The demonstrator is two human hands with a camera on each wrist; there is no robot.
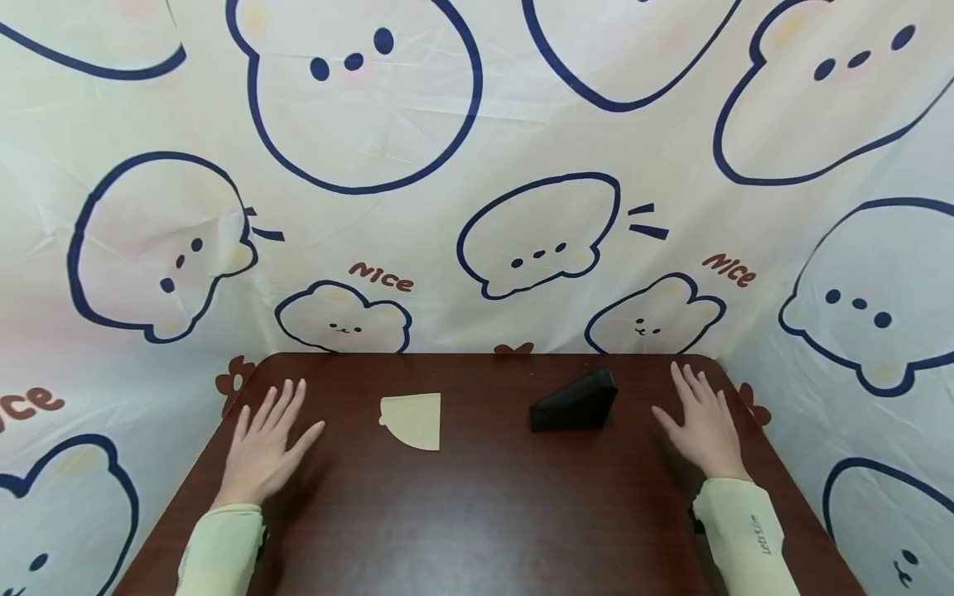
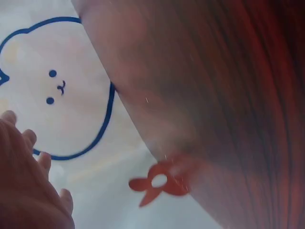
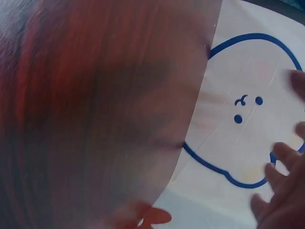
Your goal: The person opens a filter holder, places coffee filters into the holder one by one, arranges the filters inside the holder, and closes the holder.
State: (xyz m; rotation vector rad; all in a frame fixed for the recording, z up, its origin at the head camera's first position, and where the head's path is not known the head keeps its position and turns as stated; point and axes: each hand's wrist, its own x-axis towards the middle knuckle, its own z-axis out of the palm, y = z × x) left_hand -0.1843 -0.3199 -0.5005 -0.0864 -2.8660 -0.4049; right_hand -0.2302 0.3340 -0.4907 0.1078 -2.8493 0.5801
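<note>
My left hand [image 1: 261, 447] is spread with straight fingers over the left side of the dark brown table [image 1: 477, 513], holding nothing. In the left wrist view, part of that hand [image 2: 28, 181] shows at the lower left. A flat, pale yellow quarter-round piece [image 1: 416, 422] with a small tab on its left edge lies to the right of this hand. Farther right stands a black wedge-shaped object [image 1: 575, 404], its tall end on the right. Beside it, near the table's right edge, my right hand [image 1: 704, 426] is also spread and holds nothing; its fingertips [image 3: 279, 179] appear in the right wrist view.
White fabric [image 1: 432, 223] printed with blue-outlined bears hangs behind the table and along both sides. The table's back edge [image 1: 462, 355] meets this fabric. Light reflects off the glossy tabletop near the front.
</note>
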